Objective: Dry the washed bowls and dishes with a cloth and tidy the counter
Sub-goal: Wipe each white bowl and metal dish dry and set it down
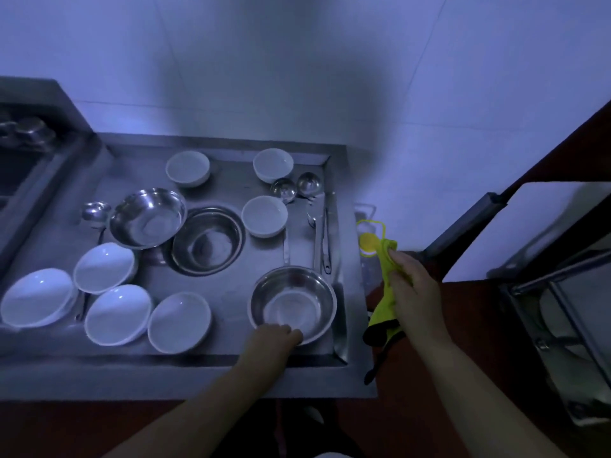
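Curling over the near rim of a steel bowl [293,304], the left hand's [274,338] fingers grip it at the tray's [340,342] front right corner. The right hand [410,285] pinches a soft green cloth [385,312] that hangs limp beside the tray. Thin steel should be light, stiff and slippery when wet; the rim suits. Counted: three steel bowls, eight white bowls, three ladles.
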